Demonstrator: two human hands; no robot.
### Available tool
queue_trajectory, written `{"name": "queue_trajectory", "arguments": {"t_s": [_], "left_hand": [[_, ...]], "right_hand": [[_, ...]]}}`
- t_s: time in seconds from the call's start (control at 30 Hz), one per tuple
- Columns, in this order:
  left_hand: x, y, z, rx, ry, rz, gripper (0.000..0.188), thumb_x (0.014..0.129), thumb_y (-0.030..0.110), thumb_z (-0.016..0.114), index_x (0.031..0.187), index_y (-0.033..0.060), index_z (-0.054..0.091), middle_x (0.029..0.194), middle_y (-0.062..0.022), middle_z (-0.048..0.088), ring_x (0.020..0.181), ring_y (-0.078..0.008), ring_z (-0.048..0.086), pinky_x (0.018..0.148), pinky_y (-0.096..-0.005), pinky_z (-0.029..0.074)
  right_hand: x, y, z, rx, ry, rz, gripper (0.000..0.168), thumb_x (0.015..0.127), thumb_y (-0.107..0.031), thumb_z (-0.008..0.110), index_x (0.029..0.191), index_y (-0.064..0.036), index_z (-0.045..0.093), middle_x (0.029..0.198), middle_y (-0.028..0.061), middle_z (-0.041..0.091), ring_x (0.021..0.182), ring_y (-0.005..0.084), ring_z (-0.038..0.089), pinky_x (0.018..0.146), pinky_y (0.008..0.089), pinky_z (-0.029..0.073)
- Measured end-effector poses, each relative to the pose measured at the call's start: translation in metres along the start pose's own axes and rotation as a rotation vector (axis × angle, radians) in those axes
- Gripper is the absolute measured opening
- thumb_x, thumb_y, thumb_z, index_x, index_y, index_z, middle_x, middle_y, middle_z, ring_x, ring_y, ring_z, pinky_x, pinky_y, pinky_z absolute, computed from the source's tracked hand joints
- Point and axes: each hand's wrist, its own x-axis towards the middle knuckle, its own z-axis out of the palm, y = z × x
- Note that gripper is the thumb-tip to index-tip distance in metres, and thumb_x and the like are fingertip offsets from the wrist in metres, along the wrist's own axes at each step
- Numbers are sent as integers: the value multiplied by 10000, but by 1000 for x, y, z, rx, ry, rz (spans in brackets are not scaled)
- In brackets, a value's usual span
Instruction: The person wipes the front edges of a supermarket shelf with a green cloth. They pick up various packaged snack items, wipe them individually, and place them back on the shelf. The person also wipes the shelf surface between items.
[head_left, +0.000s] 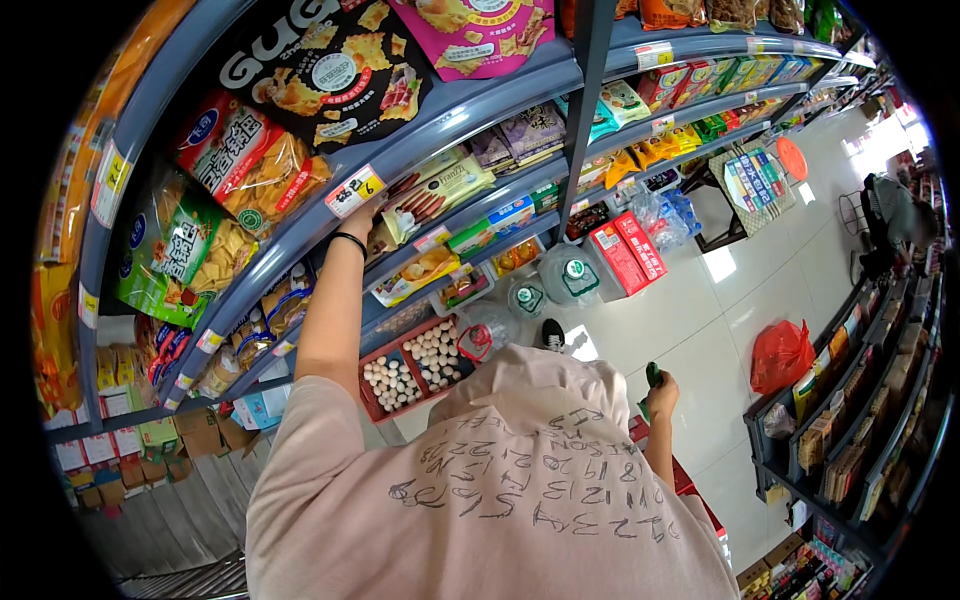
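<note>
On the left, my left hand (361, 220) reaches into a shelf of packaged snacks, with a black band round the wrist. Its fingers are hidden beneath a shelf edge carrying a price tag (355, 191), so their grip cannot be seen. Right beside it lies a pale packet of stick biscuits (439, 199). Above that edge is a red and clear bag of crisp snacks (251, 161). Held low at my right side, my right hand (664, 399) is closed round a dark green object (652, 375), too small to identify.
A red crate of eggs (409, 405) sits at the shelf's foot, near large clear bottles (570, 274) and a red carton (628, 251). Across the tiled aisle, a red plastic bag (781, 356) rests by another shelf rack (761, 457). A person (896, 210) is farther along.
</note>
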Motion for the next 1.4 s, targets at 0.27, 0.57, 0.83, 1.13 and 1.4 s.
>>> {"name": "queue_trajectory", "arguments": {"t_s": [0.27,0.57,0.83,1.13,1.4], "left_hand": [[-18,10,2,480,-46,94,707,906,556,548,1413,79,424,1460,-169,436,1345,-341,414,1079,-411,366],[-58,21,7,702,-156,195,832,881,655,534,1444,57,404,1500,-185,399,1386,-355,366,1129,-379,293],[-60,-23,-83,1074,323,475,489,820,253,661,1234,4,580,1269,-263,564,1184,-437,513,1030,-479,391],[-39,-23,-159,1091,-41,350,736,820,363,724,1373,-29,438,1366,-273,495,1274,-414,468,1054,-438,393],[10,-43,-172,1316,-101,635,801,778,335,755,1400,-31,406,1388,-268,475,1271,-396,479,1052,-430,396]], "right_hand": [[57,-16,5,-95,-85,-154,348,772,88,476,1046,16,677,972,229,678,932,400,636,838,452,503],[103,-32,13,-201,-136,-388,361,758,94,473,1045,7,675,971,229,669,906,422,612,840,489,481],[73,-48,35,-191,-68,-417,361,752,85,474,1052,13,662,962,211,664,892,408,589,859,456,449],[-105,-8,72,-198,-82,-223,426,758,116,464,1133,12,638,1055,210,656,989,415,558,904,462,452],[-280,56,66,-138,-10,87,419,714,99,530,1104,18,659,1008,244,665,960,427,598,874,465,472]]}}
